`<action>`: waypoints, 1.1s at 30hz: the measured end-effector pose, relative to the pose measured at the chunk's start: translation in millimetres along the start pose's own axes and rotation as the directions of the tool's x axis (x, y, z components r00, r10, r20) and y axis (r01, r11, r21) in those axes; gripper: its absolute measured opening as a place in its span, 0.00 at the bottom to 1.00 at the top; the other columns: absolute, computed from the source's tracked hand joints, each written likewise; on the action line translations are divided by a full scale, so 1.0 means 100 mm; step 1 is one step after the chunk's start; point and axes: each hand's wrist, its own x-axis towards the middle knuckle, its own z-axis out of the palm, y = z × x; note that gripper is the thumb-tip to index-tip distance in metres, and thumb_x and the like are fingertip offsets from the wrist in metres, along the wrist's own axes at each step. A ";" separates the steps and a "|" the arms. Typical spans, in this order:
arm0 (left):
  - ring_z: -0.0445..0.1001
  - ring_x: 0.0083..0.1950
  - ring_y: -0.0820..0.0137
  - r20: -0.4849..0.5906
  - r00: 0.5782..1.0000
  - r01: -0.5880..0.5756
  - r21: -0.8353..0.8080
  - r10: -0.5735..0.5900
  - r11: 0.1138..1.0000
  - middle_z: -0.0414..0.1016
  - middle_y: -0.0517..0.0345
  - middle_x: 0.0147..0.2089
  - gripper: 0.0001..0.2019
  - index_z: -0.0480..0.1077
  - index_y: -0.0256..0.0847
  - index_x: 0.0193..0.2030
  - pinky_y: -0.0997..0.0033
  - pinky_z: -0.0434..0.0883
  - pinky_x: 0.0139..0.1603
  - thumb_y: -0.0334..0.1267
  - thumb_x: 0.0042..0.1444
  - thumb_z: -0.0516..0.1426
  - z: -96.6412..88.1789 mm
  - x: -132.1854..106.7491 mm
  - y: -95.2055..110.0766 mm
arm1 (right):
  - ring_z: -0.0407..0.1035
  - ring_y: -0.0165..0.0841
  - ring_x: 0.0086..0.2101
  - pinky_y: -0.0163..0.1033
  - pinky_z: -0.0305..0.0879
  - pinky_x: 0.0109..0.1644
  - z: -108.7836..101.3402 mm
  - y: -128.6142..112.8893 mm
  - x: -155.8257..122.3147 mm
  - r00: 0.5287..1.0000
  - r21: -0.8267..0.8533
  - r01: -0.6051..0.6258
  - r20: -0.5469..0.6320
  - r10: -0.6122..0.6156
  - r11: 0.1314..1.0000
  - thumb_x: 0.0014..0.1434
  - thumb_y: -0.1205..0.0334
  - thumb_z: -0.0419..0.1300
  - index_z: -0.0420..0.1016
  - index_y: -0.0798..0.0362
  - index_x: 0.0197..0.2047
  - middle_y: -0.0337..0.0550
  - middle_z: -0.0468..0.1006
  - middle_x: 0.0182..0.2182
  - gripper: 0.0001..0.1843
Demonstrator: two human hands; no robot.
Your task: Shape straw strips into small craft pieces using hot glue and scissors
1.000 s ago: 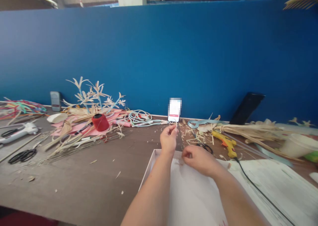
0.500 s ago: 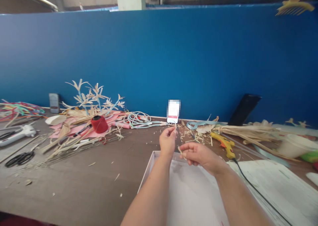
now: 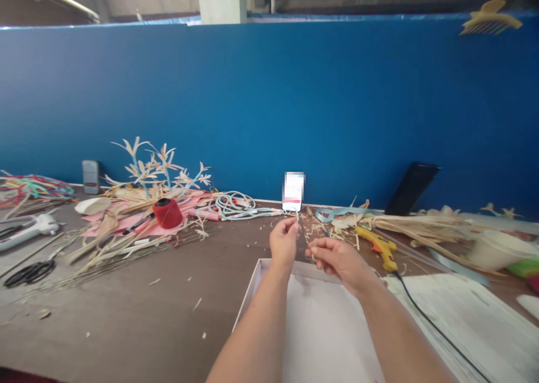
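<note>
My left hand (image 3: 283,241) is closed in a pinch, with a thin pale strip (image 3: 297,217) just showing at the fingertips. To its right and slightly nearer, my right hand (image 3: 337,258) pinches a small pale strip of dried plant material, mostly covered by the fingers. The two hands are close but apart. Both are over the far edge of a shallow white box lid (image 3: 324,315). Just beyond them a lit phone (image 3: 293,192) leans on the blue partition.
A yellow glue gun (image 3: 381,248) with a black cord lies right, near dried strips (image 3: 421,226). Left are a red thread spool (image 3: 167,213), husk flowers (image 3: 145,169), a coiled pale-blue cable (image 3: 236,204) and black scissors (image 3: 31,272). Scraps dot the brown table (image 3: 147,327).
My right hand's fingers have closed in more, so less of the pale strip shows. That hand is slightly higher and further left. My left hand stays nearly in place; the view has shifted slightly.
</note>
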 end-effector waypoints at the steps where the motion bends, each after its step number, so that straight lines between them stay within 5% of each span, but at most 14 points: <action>1: 0.71 0.33 0.72 0.002 1.000 -0.002 0.000 0.002 1.000 0.75 0.54 0.32 0.13 0.73 0.35 0.39 0.72 0.68 0.35 0.38 0.47 0.57 0.00 0.00 0.00 | 0.62 0.22 0.20 0.29 0.52 0.21 0.00 0.00 0.01 1.000 -0.005 0.010 -0.027 -0.010 1.000 0.48 0.56 0.63 0.74 0.55 0.32 0.42 0.78 0.29 0.11; 10: 0.71 0.31 0.73 0.040 0.999 0.006 -0.011 -0.006 1.000 0.75 0.56 0.31 0.13 0.73 0.36 0.40 0.72 0.68 0.35 0.39 0.47 0.58 0.00 0.01 -0.01 | 0.69 0.27 0.21 0.30 0.56 0.18 0.00 -0.02 0.05 0.972 0.010 0.019 -0.233 -0.017 1.000 0.44 0.51 0.67 0.69 0.54 0.28 0.43 0.78 0.29 0.17; 15: 0.71 0.33 0.72 0.103 0.995 -0.004 -0.015 0.005 1.000 0.75 0.54 0.32 0.14 0.73 0.35 0.41 0.71 0.68 0.37 0.39 0.48 0.58 -0.01 0.00 0.00 | 0.66 0.25 0.22 0.26 0.55 0.20 -0.03 0.04 0.08 0.949 0.071 0.091 -0.307 -0.065 0.993 0.43 0.51 0.68 0.69 0.54 0.27 0.37 0.73 0.21 0.17; 26: 0.72 0.36 0.70 0.189 0.980 0.076 -0.087 -0.058 0.993 0.75 0.53 0.34 0.14 0.74 0.36 0.40 0.71 0.69 0.38 0.40 0.46 0.61 0.01 -0.06 0.08 | 0.68 0.24 0.26 0.26 0.66 0.27 -0.02 0.04 0.09 0.961 0.320 0.123 -0.276 -0.032 0.939 0.43 0.56 0.70 0.67 0.55 0.25 0.39 0.75 0.23 0.16; 33: 0.72 0.35 0.72 0.332 0.935 0.180 -0.139 -0.126 0.974 0.75 0.53 0.33 0.14 0.74 0.36 0.39 0.72 0.68 0.39 0.41 0.46 0.62 -0.01 -0.08 0.07 | 0.70 0.25 0.30 0.28 0.71 0.33 -0.06 0.03 0.10 0.970 0.512 0.150 -0.242 -0.025 0.846 0.39 0.62 0.72 0.75 0.54 0.37 0.38 0.75 0.28 0.19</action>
